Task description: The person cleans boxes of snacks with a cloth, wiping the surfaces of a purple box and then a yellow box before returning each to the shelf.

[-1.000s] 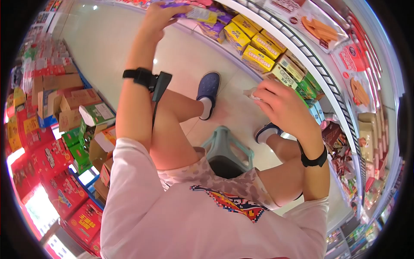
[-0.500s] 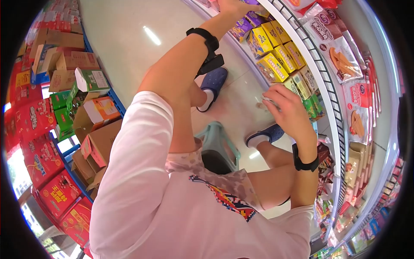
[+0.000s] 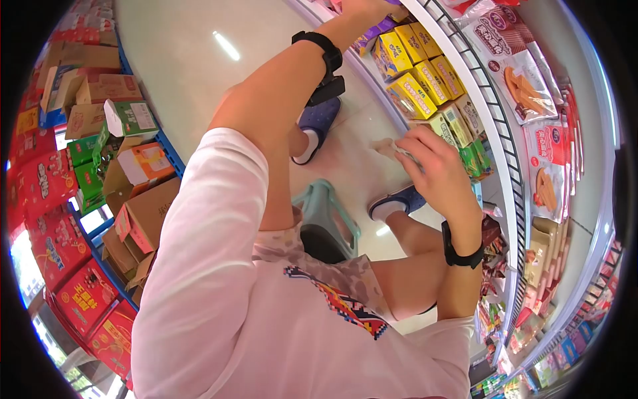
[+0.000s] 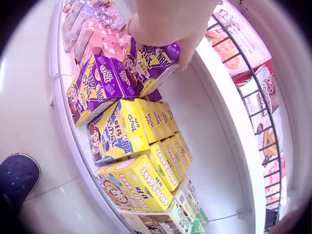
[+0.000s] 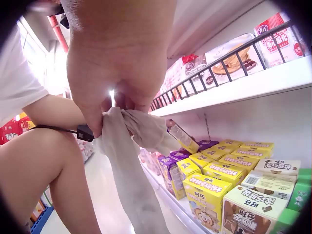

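My left hand (image 4: 168,22) grips a purple and yellow snack box (image 4: 152,66) from above. The box is tilted over a row of purple boxes (image 4: 99,85) on the lower shelf. In the head view the left hand (image 3: 365,9) is at the top edge, partly behind the white shelf rail. My right hand (image 5: 117,58) pinches a greyish-white cloth (image 5: 127,170) that hangs down from the fingers. Seen from the head, the right hand (image 3: 435,166) is in front of the shelf, beside the yellow boxes (image 3: 425,83).
Above is a shelf with a black wire guard (image 4: 261,107) and bagged wafers (image 3: 525,86). Pink packs (image 4: 100,39) stand beyond the purple boxes. A green stool (image 3: 329,223) is beneath me. Cardboard cartons (image 3: 149,213) and red boxes are stacked at left.
The left hand has moved with the snack box from the shelf's front edge inward, to the right in the head view. The right hand keeps the cloth, little moved. The head view has shifted.
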Demonstrator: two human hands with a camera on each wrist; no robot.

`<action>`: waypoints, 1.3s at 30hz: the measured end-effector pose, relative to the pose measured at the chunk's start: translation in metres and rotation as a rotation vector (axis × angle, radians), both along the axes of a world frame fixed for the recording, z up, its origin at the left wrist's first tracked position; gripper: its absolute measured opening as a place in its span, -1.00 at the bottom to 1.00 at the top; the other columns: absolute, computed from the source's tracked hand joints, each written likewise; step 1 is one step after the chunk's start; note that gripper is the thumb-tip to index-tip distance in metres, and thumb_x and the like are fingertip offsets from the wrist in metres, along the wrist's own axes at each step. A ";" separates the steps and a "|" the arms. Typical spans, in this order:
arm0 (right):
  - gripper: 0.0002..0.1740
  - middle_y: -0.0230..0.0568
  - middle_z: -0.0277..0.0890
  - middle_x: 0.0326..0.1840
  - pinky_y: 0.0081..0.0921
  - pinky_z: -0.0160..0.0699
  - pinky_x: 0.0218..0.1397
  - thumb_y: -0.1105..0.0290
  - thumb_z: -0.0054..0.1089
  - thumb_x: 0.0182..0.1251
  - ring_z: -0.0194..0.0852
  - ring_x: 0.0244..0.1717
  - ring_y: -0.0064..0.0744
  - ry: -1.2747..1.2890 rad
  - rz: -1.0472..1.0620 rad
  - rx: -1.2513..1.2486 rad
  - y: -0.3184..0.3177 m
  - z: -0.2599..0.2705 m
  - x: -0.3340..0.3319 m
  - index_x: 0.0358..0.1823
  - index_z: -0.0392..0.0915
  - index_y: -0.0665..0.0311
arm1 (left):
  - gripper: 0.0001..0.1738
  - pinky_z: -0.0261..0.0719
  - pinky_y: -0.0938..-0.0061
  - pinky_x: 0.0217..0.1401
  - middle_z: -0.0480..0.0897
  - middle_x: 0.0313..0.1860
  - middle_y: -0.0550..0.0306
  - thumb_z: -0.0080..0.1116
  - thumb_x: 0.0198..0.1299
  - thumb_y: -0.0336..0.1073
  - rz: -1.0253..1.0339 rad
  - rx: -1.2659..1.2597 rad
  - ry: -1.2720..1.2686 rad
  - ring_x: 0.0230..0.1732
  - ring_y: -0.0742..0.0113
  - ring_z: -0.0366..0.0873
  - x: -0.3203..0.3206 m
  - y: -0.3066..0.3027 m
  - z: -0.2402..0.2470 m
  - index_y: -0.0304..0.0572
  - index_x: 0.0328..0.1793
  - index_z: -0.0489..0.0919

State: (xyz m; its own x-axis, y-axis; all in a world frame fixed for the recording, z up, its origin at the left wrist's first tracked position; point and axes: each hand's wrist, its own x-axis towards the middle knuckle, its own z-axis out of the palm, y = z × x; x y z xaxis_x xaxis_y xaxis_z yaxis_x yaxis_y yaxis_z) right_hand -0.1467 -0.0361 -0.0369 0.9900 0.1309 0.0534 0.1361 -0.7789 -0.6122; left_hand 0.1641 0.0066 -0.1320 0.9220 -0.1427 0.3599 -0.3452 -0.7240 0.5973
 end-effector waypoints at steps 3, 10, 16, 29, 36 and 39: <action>-0.86 -0.10 0.52 -0.11 -0.13 0.59 -0.04 0.50 0.33 0.35 0.58 -0.11 0.05 0.003 -0.009 0.014 -0.002 0.000 0.001 -0.12 0.61 0.36 | 0.26 0.16 -0.06 0.68 0.44 0.43 -0.45 0.78 -0.40 -0.04 -0.140 -0.170 0.099 0.52 -0.35 0.31 0.001 -0.002 -0.010 -0.18 0.53 0.35; -0.86 -0.11 0.51 -0.12 -0.14 0.58 -0.03 0.50 0.33 0.33 0.58 -0.12 0.03 -0.020 -0.005 0.004 -0.001 -0.001 0.007 -0.13 0.61 0.35 | -0.04 0.48 0.11 0.44 0.64 0.17 -0.31 0.65 -0.26 -0.36 -0.250 -0.458 0.228 0.30 -0.27 0.51 0.000 -0.008 -0.006 -0.27 0.39 0.45; -0.87 -0.12 0.51 -0.13 -0.13 0.57 -0.04 0.49 0.33 0.34 0.59 -0.12 0.02 -0.026 0.002 0.011 -0.001 -0.002 0.010 -0.14 0.60 0.34 | -0.25 0.48 0.12 0.43 0.70 0.06 -0.31 0.57 -0.22 -0.35 -0.256 -0.401 0.237 0.31 -0.29 0.52 0.005 -0.009 -0.004 -0.34 0.21 0.57; -0.86 -0.12 0.48 -0.14 -0.13 0.59 -0.03 0.47 0.33 0.33 0.59 -0.11 0.01 -0.032 0.010 -0.015 -0.002 -0.006 0.010 -0.15 0.59 0.34 | -0.11 0.32 -0.03 0.52 0.57 0.17 -0.39 0.50 -0.06 -0.23 -0.076 -0.453 -0.278 0.31 -0.34 0.46 -0.002 -0.034 -0.037 -0.38 0.43 0.39; -0.83 -0.12 0.56 -0.13 -0.19 0.63 -0.06 0.50 0.40 0.29 0.62 -0.13 0.01 -0.037 -0.005 -0.008 -0.005 -0.001 0.013 -0.12 0.65 0.36 | -0.20 0.63 0.10 0.29 0.62 0.20 -0.31 0.37 0.16 -0.11 0.213 -0.312 0.347 0.21 -0.14 0.64 0.025 0.019 -0.036 -0.46 0.44 0.43; -0.83 -0.12 0.54 -0.14 -0.19 0.61 -0.06 0.49 0.39 0.29 0.60 -0.14 0.00 -0.052 0.013 -0.005 -0.003 0.000 0.015 -0.13 0.64 0.36 | -0.08 0.67 -0.03 0.31 0.57 0.36 -0.23 0.39 0.17 0.02 0.153 -0.416 0.893 0.29 -0.18 0.63 0.022 0.029 -0.046 -0.33 0.56 0.33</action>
State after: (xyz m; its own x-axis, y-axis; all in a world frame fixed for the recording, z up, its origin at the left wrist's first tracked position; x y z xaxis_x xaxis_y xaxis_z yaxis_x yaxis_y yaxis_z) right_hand -0.1313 -0.0396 -0.0368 0.9842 0.1437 0.1036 0.1771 -0.7800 -0.6003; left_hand 0.1865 0.0360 -0.1781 0.8767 -0.0194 -0.4807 0.4344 -0.3972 0.8084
